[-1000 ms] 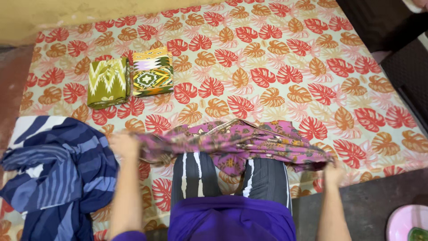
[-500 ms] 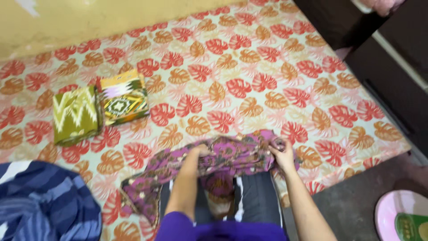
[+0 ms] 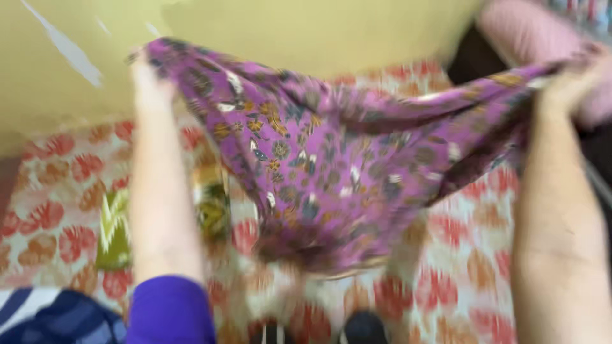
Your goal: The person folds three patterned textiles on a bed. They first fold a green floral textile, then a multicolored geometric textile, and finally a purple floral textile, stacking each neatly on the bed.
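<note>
Work in hand is the folding of a purple patterned cloth, and by the look of things it stands at an early stage for this piece. The left hand is raised high against the wall, its grip closed on the cloth's upper left corner; the right hand is raised at the far right, its grip closed on the opposite corner. The cloth hangs spread between the two hands, clear of the mat, sagging in the middle with its lower edge bunched and loose. No fold is yet visible in it. Two cloths appear already finished: a green zigzag folded cloth and a yellow and green patterned folded cloth lie side by side on the mat, partly hidden behind the left forearm. A blue striped cloth lies unfolded at the lower left corner and seems still to be done. The frame is blurred, so fine detail cannot be confirmed. Surface: a floor mat printed with red and orange leaves on a pale ground. Room: a yellow wall with pale scuffs behind the mat, and dark furniture at the upper right, with something pink resting above it.
</note>
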